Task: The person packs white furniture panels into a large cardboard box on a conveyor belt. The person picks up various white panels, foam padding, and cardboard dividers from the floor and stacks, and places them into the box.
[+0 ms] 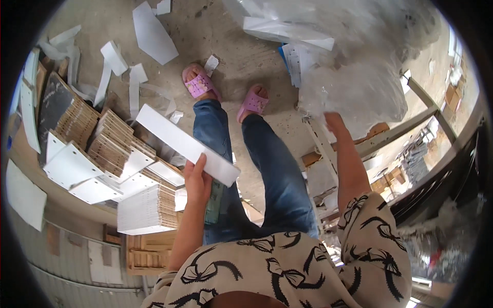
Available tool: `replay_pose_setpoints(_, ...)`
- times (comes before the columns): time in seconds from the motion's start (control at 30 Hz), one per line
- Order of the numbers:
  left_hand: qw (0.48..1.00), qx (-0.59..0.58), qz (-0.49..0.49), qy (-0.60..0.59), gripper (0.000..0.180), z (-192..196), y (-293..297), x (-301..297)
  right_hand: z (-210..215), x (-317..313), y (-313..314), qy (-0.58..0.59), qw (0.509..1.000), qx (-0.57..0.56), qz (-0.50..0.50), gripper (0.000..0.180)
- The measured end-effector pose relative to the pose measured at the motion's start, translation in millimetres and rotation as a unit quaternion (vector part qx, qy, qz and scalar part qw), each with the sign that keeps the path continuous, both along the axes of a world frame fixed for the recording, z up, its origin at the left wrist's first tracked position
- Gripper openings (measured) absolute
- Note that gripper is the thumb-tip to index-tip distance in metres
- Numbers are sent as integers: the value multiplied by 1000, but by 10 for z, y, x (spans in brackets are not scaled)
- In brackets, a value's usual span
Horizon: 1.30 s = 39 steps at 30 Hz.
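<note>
Closest to the camera, a cream top printed with black bows covers both shoulders, and two bare forearms rise out of its sleeves. Just beyond, the left hand (197, 179) stands upright with the thumb pointing up, its grip closed on the lower end of a long white strip (187, 145). That strip looks like a flat, stiff board with clean straight edges and a matte face; it slants from the hand up toward the left, above the stacks below.

On the other side, the right arm stretches straight out and up, and the right hand (334, 123) is pushed against a big bundle of clear plastic film (354, 87), crinkled and shiny. The fingers are hidden by the film, so I cannot tell whether that grip is closed or slack.

Below the hands run blue denim jeans, and further out a pair of pink sandals (226, 92) stands on the dusty grey concrete floor (241, 56).

To the left, the cardboard stacks (110, 143) lean in fanned rows, brown corrugated edges showing under white faces; another squared pile (146, 208) sits nearer, white on top. White offcuts (151, 33), torn and curling, lie scattered on the floor beyond them. To the right, pale metal frame bars (411, 126) cross under the plastic, and a folded white sheet (287, 32) lies at the far top.
</note>
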<state>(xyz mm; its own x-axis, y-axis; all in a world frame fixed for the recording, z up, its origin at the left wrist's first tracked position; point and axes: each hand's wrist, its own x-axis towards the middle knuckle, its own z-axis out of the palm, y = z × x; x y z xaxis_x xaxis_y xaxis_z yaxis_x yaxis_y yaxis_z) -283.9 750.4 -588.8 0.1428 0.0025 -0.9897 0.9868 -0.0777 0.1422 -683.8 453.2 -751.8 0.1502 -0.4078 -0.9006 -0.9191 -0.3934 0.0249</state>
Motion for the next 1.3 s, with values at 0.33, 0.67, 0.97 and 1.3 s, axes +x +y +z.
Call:
replay_pose_setpoints(0.33,997,10,-55,-45,26,-223,1,-967,-433,-676,335,14,894,-138,-426,43)
replay_pose_setpoints(0.67,995,-7,-76,-63,26,-208,-67,-1013,-200,-98,68,62,927,-365,-57,58)
replay_pose_setpoints(0.97,986,-128,-44,-97,27,240,-246,-526,785,81,870,-5,953,-293,-74,43)
replay_pose_setpoints(1.3,912,-356,-187,-79,41,2430,-564,724,4083,3831,605,-455,739,320,-380,36)
